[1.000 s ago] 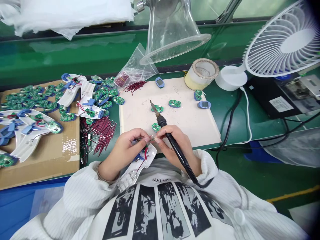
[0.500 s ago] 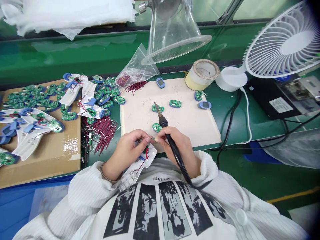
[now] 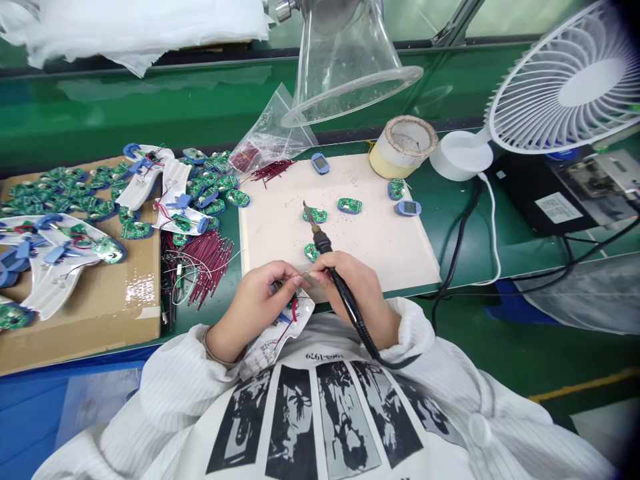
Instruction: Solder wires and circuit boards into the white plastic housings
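Note:
Near my body, my left hand (image 3: pixel 257 305) is closed on a white curved housing (image 3: pixel 273 340) with red wires and blue parts. My right hand (image 3: pixel 360 293) holds a black soldering iron (image 3: pixel 345 293), its tip pointing up and away over the pale board (image 3: pixel 280 233). The fingertips of both hands nearly meet, with a thin wire end between them; its detail is too small to tell. Beyond them, green circuit boards (image 3: pixel 349 205) and a blue unit with a small display (image 3: pixel 321 163) lie on the pale board.
At the left, cardboard (image 3: pixel 125 280) holds several circuit boards and white housings. Dark red wires (image 3: pixel 205 267) lie beside it. A clear extraction hood (image 3: pixel 350 73) hangs above; a tape roll (image 3: pixel 403 147), white fan (image 3: pixel 575 87) and black box (image 3: pixel 545 200) stand to the right.
The soldering iron's tip has shifted slightly left, and my right fingers have moved a little closer to my left ones. Both hands keep their holds.

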The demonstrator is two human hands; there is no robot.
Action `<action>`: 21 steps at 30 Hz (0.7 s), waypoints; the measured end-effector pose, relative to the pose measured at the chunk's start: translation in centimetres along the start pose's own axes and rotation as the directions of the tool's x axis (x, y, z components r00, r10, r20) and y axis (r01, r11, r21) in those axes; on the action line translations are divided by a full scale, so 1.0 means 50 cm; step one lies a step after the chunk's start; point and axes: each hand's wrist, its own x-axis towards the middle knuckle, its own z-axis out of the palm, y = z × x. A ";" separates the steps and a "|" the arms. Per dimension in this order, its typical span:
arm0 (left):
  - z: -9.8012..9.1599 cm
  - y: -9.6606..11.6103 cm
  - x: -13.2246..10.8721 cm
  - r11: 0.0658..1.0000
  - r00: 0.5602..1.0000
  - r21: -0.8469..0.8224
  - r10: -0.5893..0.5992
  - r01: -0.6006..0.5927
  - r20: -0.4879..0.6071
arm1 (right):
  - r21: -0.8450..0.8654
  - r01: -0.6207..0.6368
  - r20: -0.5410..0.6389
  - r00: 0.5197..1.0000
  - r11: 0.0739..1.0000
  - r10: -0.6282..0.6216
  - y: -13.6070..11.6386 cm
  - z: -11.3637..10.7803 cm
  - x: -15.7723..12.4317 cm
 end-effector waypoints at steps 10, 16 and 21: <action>0.000 0.002 0.000 0.991 0.999 -0.130 -0.029 0.025 -0.032 | 0.063 0.018 0.046 0.999 0.998 -0.021 -0.024 -0.007 -0.036; -0.004 -0.002 0.003 0.992 0.995 -0.117 -0.046 0.036 -0.086 | -0.051 0.010 -0.054 0.998 0.999 -0.013 -0.016 0.005 -0.036; -0.012 -0.005 0.007 0.995 0.976 -0.060 -0.094 0.083 -0.196 | -0.015 -0.057 -0.098 0.994 0.998 0.055 -0.013 0.009 -0.030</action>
